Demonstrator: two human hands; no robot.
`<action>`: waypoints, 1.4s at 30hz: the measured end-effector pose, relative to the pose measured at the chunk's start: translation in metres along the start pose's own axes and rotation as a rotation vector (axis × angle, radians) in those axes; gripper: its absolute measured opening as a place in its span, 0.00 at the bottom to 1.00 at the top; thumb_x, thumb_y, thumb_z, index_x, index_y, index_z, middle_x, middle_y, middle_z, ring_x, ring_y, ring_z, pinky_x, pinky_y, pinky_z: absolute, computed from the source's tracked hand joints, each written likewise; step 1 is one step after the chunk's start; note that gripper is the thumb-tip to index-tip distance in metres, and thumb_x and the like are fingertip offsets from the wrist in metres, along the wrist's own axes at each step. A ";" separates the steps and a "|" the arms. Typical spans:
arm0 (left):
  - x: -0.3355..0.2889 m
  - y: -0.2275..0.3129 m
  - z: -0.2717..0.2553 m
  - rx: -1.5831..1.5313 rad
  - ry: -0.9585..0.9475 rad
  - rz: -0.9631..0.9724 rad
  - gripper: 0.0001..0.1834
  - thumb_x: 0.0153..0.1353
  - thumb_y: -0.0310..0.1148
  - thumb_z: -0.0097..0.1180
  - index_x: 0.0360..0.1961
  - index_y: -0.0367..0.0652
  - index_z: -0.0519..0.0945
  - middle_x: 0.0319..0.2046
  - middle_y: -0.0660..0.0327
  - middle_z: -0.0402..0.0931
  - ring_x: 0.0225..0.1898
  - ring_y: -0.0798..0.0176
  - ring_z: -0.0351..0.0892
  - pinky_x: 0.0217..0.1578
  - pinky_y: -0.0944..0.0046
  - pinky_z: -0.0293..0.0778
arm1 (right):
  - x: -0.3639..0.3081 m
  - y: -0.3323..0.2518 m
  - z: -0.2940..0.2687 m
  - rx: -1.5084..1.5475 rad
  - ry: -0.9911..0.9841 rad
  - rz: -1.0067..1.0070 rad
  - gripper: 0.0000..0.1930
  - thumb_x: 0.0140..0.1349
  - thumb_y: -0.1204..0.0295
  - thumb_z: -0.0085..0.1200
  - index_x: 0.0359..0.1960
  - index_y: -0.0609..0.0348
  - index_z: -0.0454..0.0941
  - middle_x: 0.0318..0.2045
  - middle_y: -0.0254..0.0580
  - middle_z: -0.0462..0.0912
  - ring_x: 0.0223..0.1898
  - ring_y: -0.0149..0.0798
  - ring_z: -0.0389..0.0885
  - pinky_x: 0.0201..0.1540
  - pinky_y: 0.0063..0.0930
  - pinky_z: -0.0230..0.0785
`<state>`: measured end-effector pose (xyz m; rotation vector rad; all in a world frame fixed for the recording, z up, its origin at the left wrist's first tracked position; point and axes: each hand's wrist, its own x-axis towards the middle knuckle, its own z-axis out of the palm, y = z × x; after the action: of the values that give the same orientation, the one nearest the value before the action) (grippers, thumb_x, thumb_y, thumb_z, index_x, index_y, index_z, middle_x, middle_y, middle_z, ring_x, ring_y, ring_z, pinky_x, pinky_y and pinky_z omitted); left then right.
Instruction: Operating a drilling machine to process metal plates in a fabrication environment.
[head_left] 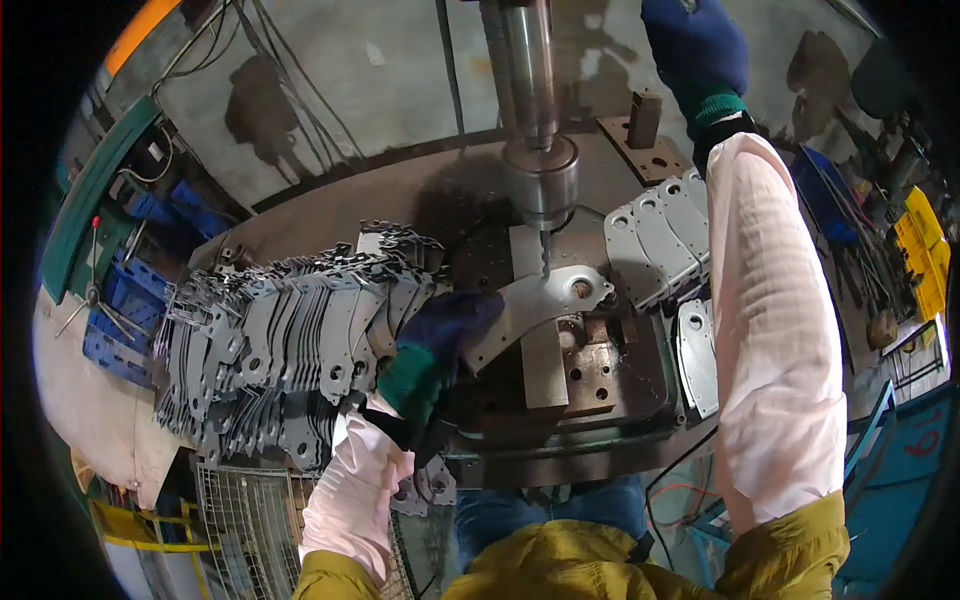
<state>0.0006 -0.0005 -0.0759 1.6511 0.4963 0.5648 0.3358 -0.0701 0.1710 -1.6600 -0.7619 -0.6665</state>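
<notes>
Curved grey sheet-metal plate (528, 312) with a holed, rounded end lies across a flat pale steel bar (545, 375), right under the slim dark drill bit (546, 252). From where I stand, the navy-gloved left hand (452, 325) grips its left end. The raised right hand (703, 50), gloved alike, looks curled, but whether it closes on anything I can't tell. I'd judge the plate stiff, fairly light, and perhaps slippery with sharp edges: best held by that left end, clear of the bit.
</notes>
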 end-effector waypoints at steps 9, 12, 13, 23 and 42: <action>-0.002 0.031 0.004 -0.001 0.127 -0.391 0.22 0.63 0.41 0.62 0.54 0.38 0.84 0.46 0.59 0.86 0.43 0.65 0.84 0.48 0.64 0.77 | 0.004 0.008 0.007 0.008 0.066 -0.071 0.25 0.67 0.46 0.52 0.38 0.58 0.83 0.36 0.63 0.84 0.43 0.67 0.82 0.44 0.57 0.74; -0.002 0.026 0.006 -0.006 0.118 -0.339 0.20 0.63 0.36 0.62 0.53 0.36 0.83 0.48 0.58 0.86 0.45 0.65 0.84 0.50 0.64 0.77 | 0.005 0.012 0.008 0.052 0.075 -0.121 0.24 0.68 0.47 0.52 0.37 0.58 0.83 0.35 0.63 0.84 0.42 0.67 0.82 0.42 0.56 0.74; -0.002 0.030 0.008 0.025 0.114 -0.303 0.20 0.63 0.34 0.62 0.53 0.34 0.83 0.48 0.57 0.86 0.46 0.64 0.84 0.51 0.64 0.77 | 0.006 0.014 0.008 0.077 0.086 -0.149 0.24 0.68 0.47 0.52 0.36 0.58 0.83 0.34 0.63 0.84 0.42 0.67 0.82 0.42 0.56 0.74; -0.005 0.012 -0.001 -0.340 0.060 -0.230 0.22 0.62 0.33 0.62 0.54 0.29 0.81 0.51 0.51 0.85 0.53 0.57 0.84 0.60 0.60 0.75 | 0.017 0.028 0.018 -0.094 0.162 -0.305 0.21 0.67 0.49 0.54 0.34 0.56 0.83 0.31 0.59 0.84 0.37 0.66 0.83 0.38 0.56 0.74; 0.006 -0.006 -0.021 1.032 -0.165 0.503 0.24 0.67 0.42 0.55 0.62 0.44 0.76 0.50 0.50 0.82 0.52 0.45 0.81 0.56 0.51 0.76 | 0.001 0.006 -0.012 -0.101 -0.127 -0.064 0.30 0.64 0.38 0.50 0.44 0.52 0.84 0.39 0.54 0.86 0.44 0.64 0.82 0.49 0.52 0.74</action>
<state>-0.0081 0.0207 -0.0788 2.8285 0.2382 0.5555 0.3408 -0.0826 0.1704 -1.7897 -0.8874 -0.6583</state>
